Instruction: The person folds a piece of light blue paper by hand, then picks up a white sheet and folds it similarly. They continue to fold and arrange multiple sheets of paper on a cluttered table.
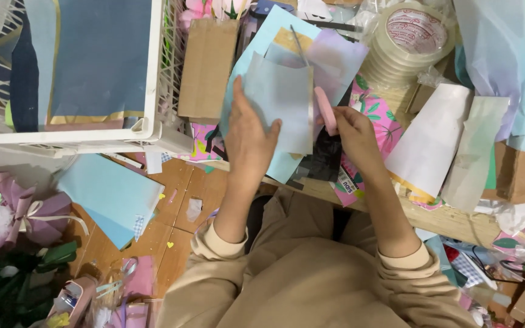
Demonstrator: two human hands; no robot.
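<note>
1. Your left hand (249,136) is raised with its back toward you, fingers together and thumb out, pinching the left edge of a pale blue sheet of paper (281,109) held upright over the bench.
2. Your right hand (352,130) is curled shut around a small pink tool (325,109), flat and rounded, which stands just beside the paper's right edge.
3. Both forearms come up from beige sleeves (217,243), elbows low and near your lap, wrists bent toward each other.
4. Behind the held sheet, more sheets of blue and lilac paper (338,58) fan out on the cluttered wooden bench (457,222).
5. A stack of clear tape rolls (411,39) lies to the upper right, well apart from your hands; a folded white paper cone (429,140) lies near your right hand.
6. A piece of brown cardboard (208,67) leans just left of the sheet, beside a white plastic crate (153,73) holding dark blue paper.
7. On the wooden floor (177,200) to the left lie a pile of light blue sheets (113,194) and a lilac wrapped bouquet (7,212).
</note>
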